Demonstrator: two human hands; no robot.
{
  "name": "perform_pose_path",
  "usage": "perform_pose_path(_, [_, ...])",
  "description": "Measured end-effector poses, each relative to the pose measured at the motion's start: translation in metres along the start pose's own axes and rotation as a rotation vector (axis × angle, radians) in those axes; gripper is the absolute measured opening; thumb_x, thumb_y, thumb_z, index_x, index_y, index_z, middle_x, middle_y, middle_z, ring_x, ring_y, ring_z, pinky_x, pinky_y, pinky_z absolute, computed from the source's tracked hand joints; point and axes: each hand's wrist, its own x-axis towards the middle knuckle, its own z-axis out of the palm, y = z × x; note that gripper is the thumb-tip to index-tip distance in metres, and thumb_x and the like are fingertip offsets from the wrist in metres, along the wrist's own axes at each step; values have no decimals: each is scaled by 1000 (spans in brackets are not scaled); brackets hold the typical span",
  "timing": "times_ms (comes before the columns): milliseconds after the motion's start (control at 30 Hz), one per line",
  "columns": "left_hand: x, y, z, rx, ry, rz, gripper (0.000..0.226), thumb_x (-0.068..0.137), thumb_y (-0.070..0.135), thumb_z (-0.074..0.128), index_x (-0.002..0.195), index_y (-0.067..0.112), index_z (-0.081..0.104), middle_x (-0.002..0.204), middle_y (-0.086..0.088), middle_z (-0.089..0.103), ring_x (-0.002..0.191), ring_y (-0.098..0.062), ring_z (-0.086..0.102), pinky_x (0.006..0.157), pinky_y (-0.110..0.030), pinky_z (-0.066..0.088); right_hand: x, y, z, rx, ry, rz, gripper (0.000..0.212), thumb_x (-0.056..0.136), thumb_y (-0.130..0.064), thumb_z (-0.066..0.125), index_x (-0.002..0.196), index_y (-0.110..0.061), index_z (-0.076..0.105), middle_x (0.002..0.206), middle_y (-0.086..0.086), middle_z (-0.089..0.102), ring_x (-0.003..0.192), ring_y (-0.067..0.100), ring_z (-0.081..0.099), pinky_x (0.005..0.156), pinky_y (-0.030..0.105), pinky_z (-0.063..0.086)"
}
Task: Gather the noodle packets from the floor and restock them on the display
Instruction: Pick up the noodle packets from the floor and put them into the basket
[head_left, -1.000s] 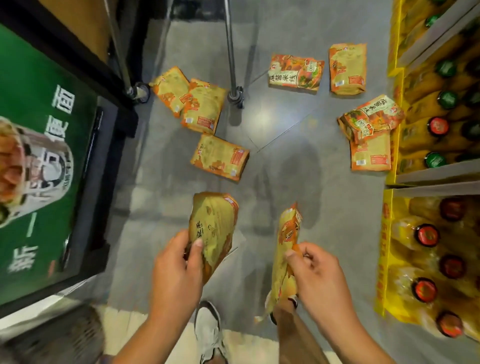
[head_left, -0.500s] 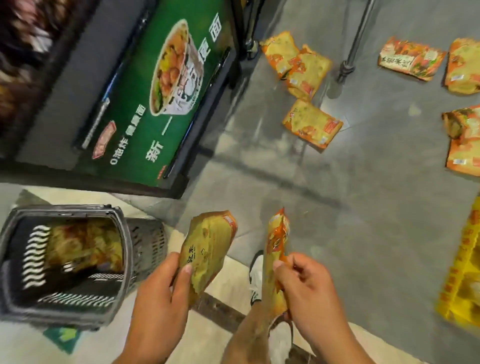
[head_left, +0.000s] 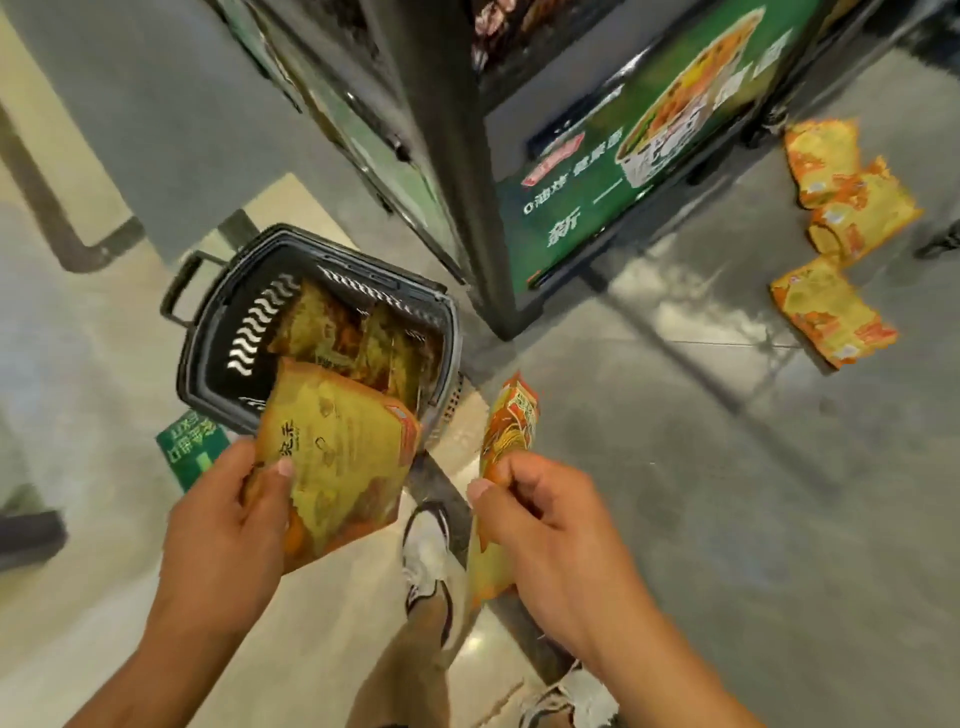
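My left hand (head_left: 228, 525) grips a yellow-orange noodle packet (head_left: 337, 457) by its lower edge, flat side up, over the near rim of a dark shopping basket (head_left: 208, 322). My right hand (head_left: 550, 525) pinches a second noodle packet (head_left: 506, 431) seen edge-on, held upright just right of the basket. Inside the basket lie noodle packets (head_left: 332, 327). Three more noodle packets lie on the grey floor at the right, the nearest one (head_left: 831, 314) apart from an overlapping pair (head_left: 852, 192).
A black display stand with a green noodle poster (head_left: 639, 156) rises behind the basket. A green floor sticker (head_left: 189, 449) lies left of my hand. My white shoes (head_left: 428, 551) stand below the packets.
My view has swung left, bringing the basket to the centre. Both hands with their packets have come up beside the basket; the left packet now overlaps its near rim.
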Motion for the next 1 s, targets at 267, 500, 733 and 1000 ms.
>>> perform_pose_path(267, [138,-104,-63,-83,93,-2,19,104,25,56,86,19,57,77,5,62,71,-5,61,60,-23,48,92,-13,131,-150,-185,51,37,97,-25,64,71,-5,46,66,12,38,62,16,38,62,39,29])
perform_pose_path(500, [270,-171,-74,-96,37,58,12,103,20,53,93,24,56,78,10,60,74,-7,59,65,-16,43,190,-5,230,-288,-201,72,36,97,-25,64,66,-11,52,64,14,47,59,33,47,56,46,37])
perform_pose_path(733, [341,-212,-40,69,-102,58,6,97,12,53,94,15,57,91,-11,66,82,-32,62,72,-36,49,275,11,274,-756,-387,59,36,99,-17,58,67,-11,42,60,4,39,53,13,36,52,35,32])
perform_pose_path(1000, [364,-242,11,-227,-227,-448,18,73,26,51,75,14,64,78,-13,71,73,-36,72,68,-49,63,325,34,318,-1396,-572,43,16,100,-16,54,85,-24,53,85,-2,52,76,25,54,56,31,36])
